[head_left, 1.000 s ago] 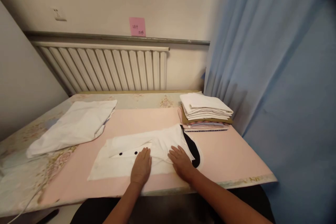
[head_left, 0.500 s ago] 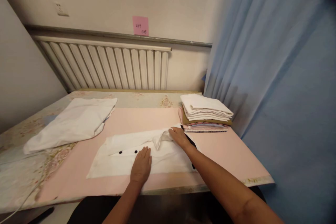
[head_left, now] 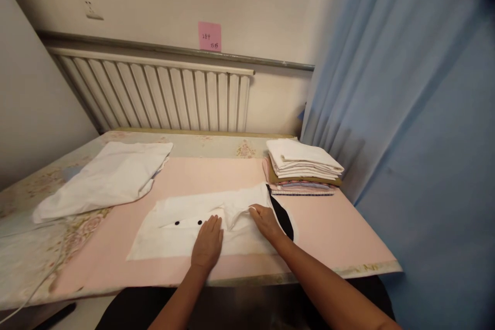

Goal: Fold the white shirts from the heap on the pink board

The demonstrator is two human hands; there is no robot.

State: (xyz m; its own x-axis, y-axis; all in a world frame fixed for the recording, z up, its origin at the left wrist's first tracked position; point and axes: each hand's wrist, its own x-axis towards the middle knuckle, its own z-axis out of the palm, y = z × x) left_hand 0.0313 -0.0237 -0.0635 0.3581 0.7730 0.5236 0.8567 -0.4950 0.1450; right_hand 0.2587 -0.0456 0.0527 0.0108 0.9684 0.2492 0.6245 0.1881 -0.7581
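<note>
A white garment (head_left: pixel 174 242) with black buttons lies spread on the pink sheet (head_left: pixel 216 172). Black trim (head_left: pixel 284 216) shows at its right end. My left hand (head_left: pixel 208 242) lies flat on the garment beside one button, fingers stretched out. My right hand (head_left: pixel 265 220) is closed on a raised fold of the white cloth, left of the black trim. Part of the garment is hidden beneath both hands.
A stack of folded clothes (head_left: pixel 305 160) stands at the back right. More white cloth (head_left: pixel 112 175) lies loosely on the left. A radiator (head_left: pixel 166 93) runs behind the table, and a blue curtain (head_left: pixel 386 87) hangs at the right.
My right hand has drawn the pinched fold toward me, and more of the black trim now shows. My left hand stays in place on the garment.
</note>
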